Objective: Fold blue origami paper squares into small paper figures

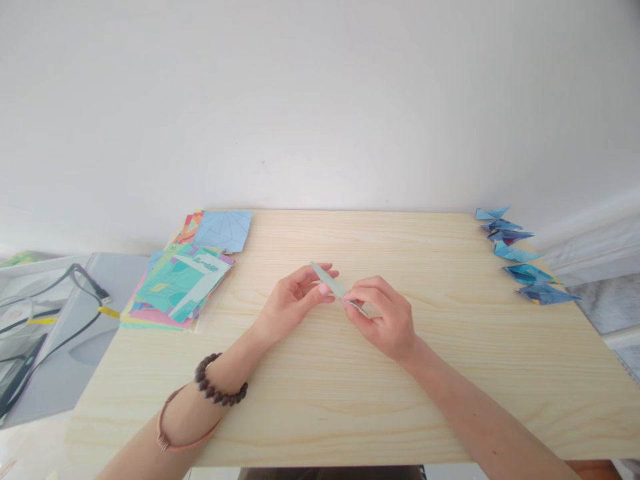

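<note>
A narrow folded piece of pale green paper [330, 280] is held between my two hands above the middle of the wooden table. My left hand [295, 297] grips its left side, with the thumb in front and the fingers behind. At the lower right end, the thumb and fingers of my right hand [383, 317] pinch the paper. Its pointed tip slants up and to the left. The fingers cover part of the folds.
Patterned paper sheets [180, 283] lie piled at the table's left, with a blue creased sheet [225, 230] behind. Several folded blue paper figures [517, 252] line the right edge. A white wall [320, 107] borders the back. Cables [83, 283] lie in a box at left.
</note>
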{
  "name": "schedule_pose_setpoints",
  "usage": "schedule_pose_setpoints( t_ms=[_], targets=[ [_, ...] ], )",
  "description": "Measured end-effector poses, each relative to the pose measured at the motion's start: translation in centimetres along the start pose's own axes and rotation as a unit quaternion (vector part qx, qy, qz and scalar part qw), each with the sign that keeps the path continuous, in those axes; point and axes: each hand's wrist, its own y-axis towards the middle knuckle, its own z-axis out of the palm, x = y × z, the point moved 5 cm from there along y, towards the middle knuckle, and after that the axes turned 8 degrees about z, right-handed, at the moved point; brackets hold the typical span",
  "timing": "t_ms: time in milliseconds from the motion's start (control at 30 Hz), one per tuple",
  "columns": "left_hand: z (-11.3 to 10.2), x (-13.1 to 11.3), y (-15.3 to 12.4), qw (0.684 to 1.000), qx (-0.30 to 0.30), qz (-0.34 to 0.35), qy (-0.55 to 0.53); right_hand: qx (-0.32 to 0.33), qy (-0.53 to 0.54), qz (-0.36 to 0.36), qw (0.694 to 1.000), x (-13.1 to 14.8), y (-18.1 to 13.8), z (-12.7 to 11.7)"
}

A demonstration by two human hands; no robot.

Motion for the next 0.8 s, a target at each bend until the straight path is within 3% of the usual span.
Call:
schedule_pose_setpoints(
  t_ms=[400, 800],
  targets=[
    [-0.3, 0.2, -0.1, 1.000, 0.013, 0.001, 0.019, 0.064, 0.102, 0.127, 0.985, -0.9, 0.2, 0.6],
    [-0.4, 0.5, -0.1, 0.999, 0.011, -0.008, 0.042, 0.088, 0.116, 0.142, 0.979, -0.8, 0.3, 0.9]
  ],
)
